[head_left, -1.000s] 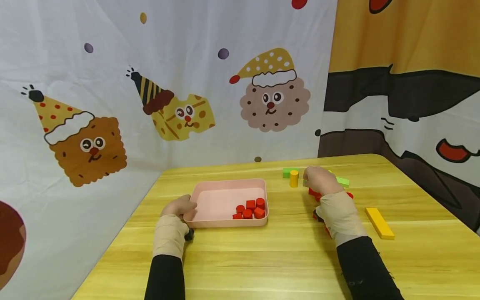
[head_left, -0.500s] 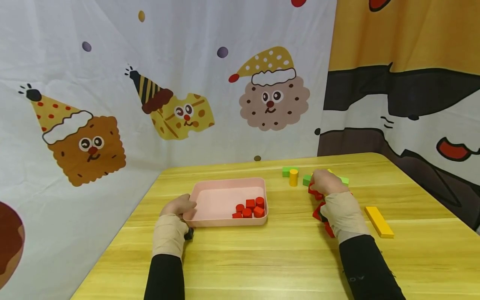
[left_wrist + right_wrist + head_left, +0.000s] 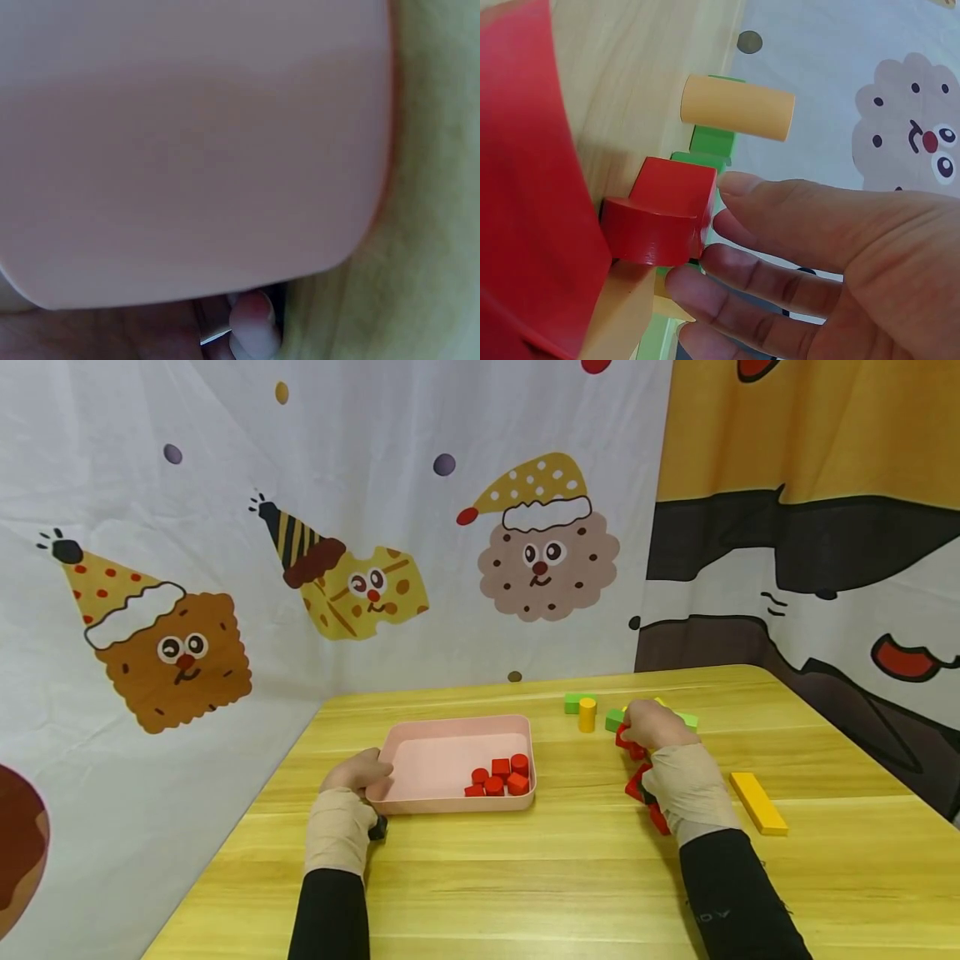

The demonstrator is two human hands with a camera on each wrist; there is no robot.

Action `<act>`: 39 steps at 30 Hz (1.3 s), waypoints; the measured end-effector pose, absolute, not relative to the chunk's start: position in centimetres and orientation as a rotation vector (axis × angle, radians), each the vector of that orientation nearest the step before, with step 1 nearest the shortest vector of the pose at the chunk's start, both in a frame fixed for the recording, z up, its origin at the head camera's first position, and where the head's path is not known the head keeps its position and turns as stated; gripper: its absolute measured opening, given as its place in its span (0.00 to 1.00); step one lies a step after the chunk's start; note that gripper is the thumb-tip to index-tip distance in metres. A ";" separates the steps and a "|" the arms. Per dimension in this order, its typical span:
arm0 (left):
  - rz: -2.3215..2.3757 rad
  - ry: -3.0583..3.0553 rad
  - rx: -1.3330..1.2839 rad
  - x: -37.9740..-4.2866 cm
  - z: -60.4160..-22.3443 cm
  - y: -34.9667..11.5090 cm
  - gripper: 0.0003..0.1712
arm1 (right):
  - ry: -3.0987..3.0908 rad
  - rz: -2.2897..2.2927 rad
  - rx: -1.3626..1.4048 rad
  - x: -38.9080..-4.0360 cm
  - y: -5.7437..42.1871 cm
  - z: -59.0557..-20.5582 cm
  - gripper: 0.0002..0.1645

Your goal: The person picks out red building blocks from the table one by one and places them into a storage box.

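Note:
My left hand [image 3: 356, 770] grips the left end of a pink tray [image 3: 450, 806], thumb over the rim. The left wrist view shows the tray's pale wall [image 3: 187, 187] filling most of it. Several red blocks [image 3: 501, 768] sit in the tray's right front corner. At the right, my right hand [image 3: 654, 724] is over a group of blocks. In the right wrist view its thumb and nearly straight fingers are beside a red block [image 3: 676, 184], close to or touching its side. A red round-faced block [image 3: 649, 234] sits against that one.
An upright yellow cylinder [image 3: 587, 716] stands by a green block [image 3: 575, 703] at the back. More red blocks [image 3: 659, 819] lie under my right wrist. A long yellow block [image 3: 759, 804] lies farther right. A printed curtain [image 3: 450, 527] hangs behind the table [image 3: 465, 885].
My right hand has moved slightly right and down, uncovering a green block and red blocks at its left, and is now nearly still. The left hand and the tray stay in place.

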State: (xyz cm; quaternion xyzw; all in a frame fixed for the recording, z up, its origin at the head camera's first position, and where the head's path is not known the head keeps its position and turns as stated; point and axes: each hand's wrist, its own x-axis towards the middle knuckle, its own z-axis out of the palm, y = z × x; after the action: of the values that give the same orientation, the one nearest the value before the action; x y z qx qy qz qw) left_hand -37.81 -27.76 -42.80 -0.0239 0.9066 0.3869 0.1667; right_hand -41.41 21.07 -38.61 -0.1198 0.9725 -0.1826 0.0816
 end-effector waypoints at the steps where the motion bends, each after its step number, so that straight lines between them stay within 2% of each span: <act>1: 1.105 2.580 -0.067 -37.8 -42.8 -27.8 0.34 | 2.904 -0.551 -0.356 -41.4 21.1 -38.6 0.08; 18: 1.007 2.633 -0.063 -37.7 -42.7 -27.6 0.36 | 2.985 -0.532 -0.335 -41.5 20.5 -39.6 0.11; 26: 0.958 2.668 -0.065 -37.8 -42.8 -27.5 0.36 | 3.001 -0.514 -0.310 -41.5 20.4 -39.9 0.08; 33: 1.014 2.650 -0.067 -37.7 -42.8 -27.6 0.34 | 2.996 -0.553 -0.388 -40.9 20.3 -38.7 0.06; 39: 1.083 2.600 -0.087 -37.4 -42.7 -27.5 0.36 | 2.967 -0.662 -0.472 -39.8 20.0 -36.1 0.04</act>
State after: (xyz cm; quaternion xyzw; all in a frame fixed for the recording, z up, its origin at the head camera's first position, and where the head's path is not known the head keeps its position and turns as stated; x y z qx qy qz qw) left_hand -37.45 -27.50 -42.67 -0.0304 0.9107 0.3792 0.1610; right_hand -39.77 19.99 -36.12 -0.1535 0.9639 -0.2150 0.0327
